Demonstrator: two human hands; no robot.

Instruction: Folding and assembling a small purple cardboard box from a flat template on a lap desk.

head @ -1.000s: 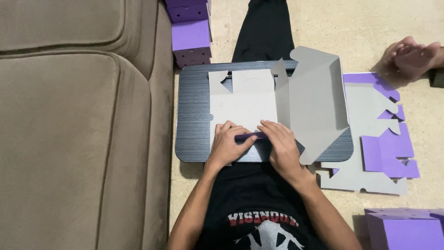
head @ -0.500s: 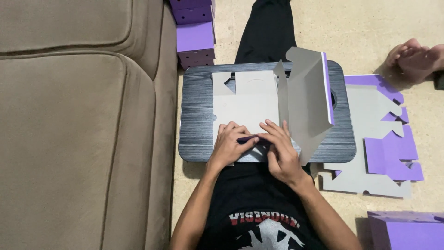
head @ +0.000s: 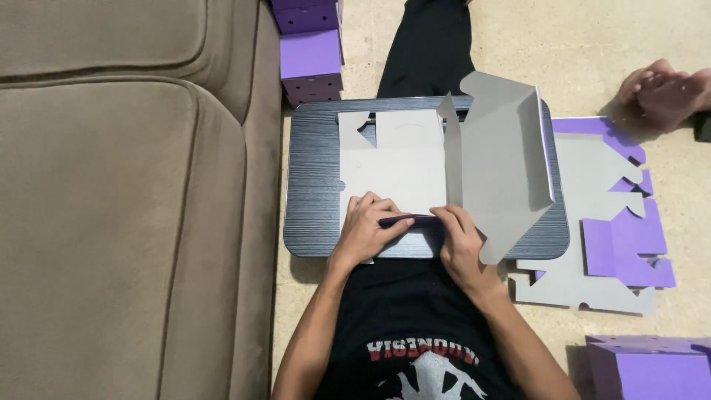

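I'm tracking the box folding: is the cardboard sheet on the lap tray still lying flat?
Partly folded: the cardboard sheet lies flat at left, its right panel stands up, and both hands fold the near edge.

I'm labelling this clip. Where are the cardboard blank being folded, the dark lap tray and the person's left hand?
cardboard blank (head: 392, 167): head view, on its flat grey panel.
dark lap tray (head: 315, 185): head view, on its bare left part.
left hand (head: 364, 231): head view, on the back of the hand.

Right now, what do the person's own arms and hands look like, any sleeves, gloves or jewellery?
Both forearms are bare, with no sleeves reaching them. The left hand and right hand wear no gloves; no rings, watch or bracelets are visible. The torso has a black T-shirt with a printed front.
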